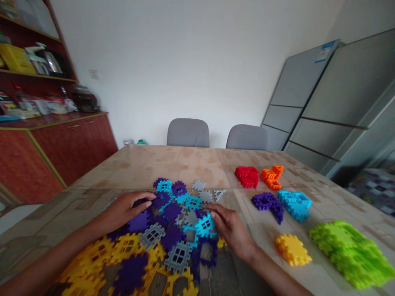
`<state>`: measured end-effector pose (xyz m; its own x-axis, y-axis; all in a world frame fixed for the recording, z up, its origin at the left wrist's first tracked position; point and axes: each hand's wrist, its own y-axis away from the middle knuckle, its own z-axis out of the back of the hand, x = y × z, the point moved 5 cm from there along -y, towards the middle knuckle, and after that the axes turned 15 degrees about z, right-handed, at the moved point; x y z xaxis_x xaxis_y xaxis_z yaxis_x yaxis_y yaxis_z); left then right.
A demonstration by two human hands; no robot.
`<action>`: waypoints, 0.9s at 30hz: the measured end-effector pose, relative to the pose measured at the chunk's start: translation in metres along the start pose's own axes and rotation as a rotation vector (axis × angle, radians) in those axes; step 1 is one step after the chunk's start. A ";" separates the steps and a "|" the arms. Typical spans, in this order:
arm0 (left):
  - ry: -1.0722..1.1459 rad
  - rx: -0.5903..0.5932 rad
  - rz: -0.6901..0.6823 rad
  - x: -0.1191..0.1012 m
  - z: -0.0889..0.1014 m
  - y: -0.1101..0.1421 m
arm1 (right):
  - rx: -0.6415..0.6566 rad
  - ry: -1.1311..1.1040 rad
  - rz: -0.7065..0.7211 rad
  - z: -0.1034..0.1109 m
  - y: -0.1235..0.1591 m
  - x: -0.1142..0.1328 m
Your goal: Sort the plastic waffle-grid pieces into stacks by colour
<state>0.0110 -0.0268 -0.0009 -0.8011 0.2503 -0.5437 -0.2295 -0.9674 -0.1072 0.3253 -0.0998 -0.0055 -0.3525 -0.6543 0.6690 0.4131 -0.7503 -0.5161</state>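
My right hand is at the right side of a loose heap of flat, notched plastic building tiles. Its thumb and fingers close on the edge of a light blue window tile. At the heap's left side, my left hand reaches over purple tiles, thumb and forefinger apart, fingertips by a purple tile; its other fingers are partly hidden. Between the hands lie a purple square tile and grey window tiles. Yellow tiles spread nearer to me, a purple tile on top of them.
On the right, sorted stacks stand apart: red, orange, purple, light blue, yellow and green. Two grey chairs stand beyond the table's far edge.
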 end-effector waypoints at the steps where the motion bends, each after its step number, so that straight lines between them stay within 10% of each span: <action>1: 0.002 -0.003 0.001 0.000 0.000 0.000 | -0.001 0.020 0.000 0.001 0.000 -0.002; 10: -0.006 -0.028 -0.041 -0.025 0.002 0.008 | 0.077 0.298 -0.078 0.018 -0.001 -0.008; 17: -0.067 0.075 -0.266 -0.082 -0.037 0.029 | 0.255 0.370 -0.241 0.012 0.008 0.019; 27: -0.181 0.120 -0.303 -0.107 -0.075 -0.029 | 0.430 0.427 -0.291 -0.029 0.016 0.049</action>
<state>0.1448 -0.0288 -0.0015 -0.7692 0.5378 -0.3452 -0.5257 -0.8396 -0.1367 0.2902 -0.1464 0.0031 -0.7645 -0.4774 0.4332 0.5176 -0.8551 -0.0291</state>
